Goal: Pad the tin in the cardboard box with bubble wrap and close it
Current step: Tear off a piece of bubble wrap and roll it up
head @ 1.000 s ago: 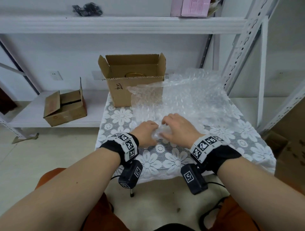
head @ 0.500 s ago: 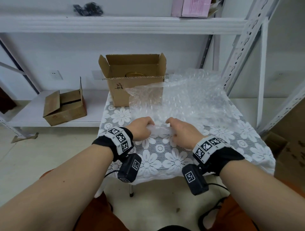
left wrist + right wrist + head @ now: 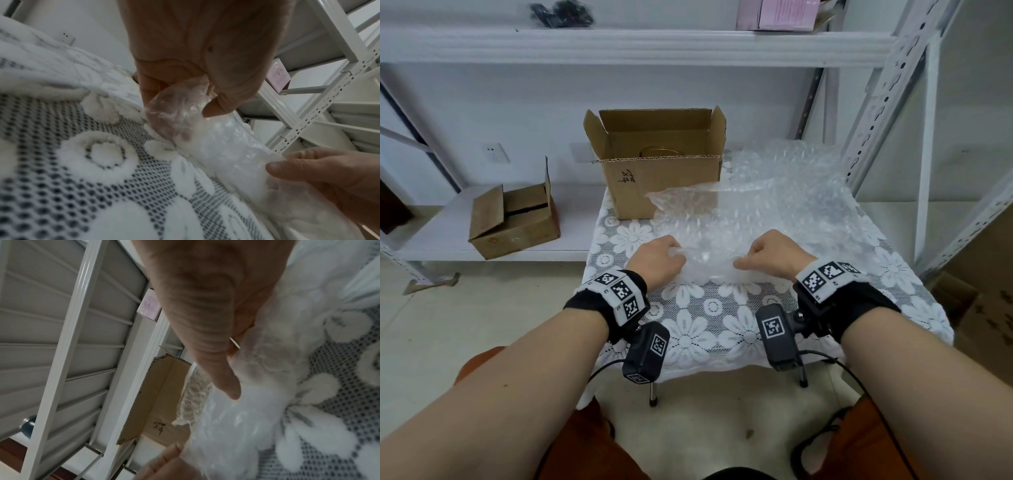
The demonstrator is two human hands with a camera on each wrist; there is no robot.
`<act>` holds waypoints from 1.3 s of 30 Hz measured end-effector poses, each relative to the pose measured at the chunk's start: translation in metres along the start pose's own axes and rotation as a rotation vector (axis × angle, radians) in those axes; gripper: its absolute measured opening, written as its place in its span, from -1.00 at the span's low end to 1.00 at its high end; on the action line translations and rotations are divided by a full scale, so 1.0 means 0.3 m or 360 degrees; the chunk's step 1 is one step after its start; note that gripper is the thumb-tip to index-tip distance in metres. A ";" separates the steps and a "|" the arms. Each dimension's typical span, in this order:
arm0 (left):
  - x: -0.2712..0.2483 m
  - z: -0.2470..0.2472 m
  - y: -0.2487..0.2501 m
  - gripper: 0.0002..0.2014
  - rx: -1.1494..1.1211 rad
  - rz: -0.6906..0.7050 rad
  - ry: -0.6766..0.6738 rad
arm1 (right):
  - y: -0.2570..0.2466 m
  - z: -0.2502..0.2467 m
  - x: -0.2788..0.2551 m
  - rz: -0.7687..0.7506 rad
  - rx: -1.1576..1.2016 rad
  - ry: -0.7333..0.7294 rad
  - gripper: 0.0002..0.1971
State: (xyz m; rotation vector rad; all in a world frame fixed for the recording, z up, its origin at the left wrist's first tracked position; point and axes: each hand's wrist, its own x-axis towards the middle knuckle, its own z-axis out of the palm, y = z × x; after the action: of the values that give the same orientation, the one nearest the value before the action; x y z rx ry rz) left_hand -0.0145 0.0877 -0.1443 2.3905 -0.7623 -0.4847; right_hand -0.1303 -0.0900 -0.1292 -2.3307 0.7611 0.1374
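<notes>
A clear sheet of bubble wrap (image 3: pixel 750 212) lies over the lace-covered table (image 3: pixel 709 329), its near edge rolled into a tube (image 3: pixel 709 265). My left hand (image 3: pixel 659 258) grips the tube's left end (image 3: pixel 176 116), fingers curled round it. My right hand (image 3: pixel 774 253) grips the right end (image 3: pixel 252 386), thumb pressed on top. Behind, at the table's back left, stands the open cardboard box (image 3: pixel 657 178), flaps up, with the gold rim of the tin (image 3: pixel 659 151) showing inside.
A smaller, partly open cardboard box (image 3: pixel 513 219) sits on the low white shelf to the left. White metal shelving uprights (image 3: pixel 887 85) stand right of the table. A pink box (image 3: pixel 777 13) rests on the upper shelf.
My hands have slid apart along the rolled near edge of the bubble wrap, from touching at the middle to its two ends. The roll has moved slightly away from me.
</notes>
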 end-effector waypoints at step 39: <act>0.048 0.028 0.014 -0.42 0.0728 0.0469 -0.0215 | -0.049 0.069 -0.020 -0.0588 -0.1099 0.0540 -0.81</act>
State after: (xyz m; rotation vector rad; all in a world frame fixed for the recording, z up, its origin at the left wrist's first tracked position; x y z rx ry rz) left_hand -0.0091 0.0725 -0.1506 2.6047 -1.3879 -0.3811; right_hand -0.1251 -0.0651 -0.1348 -3.1663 0.4590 -0.1977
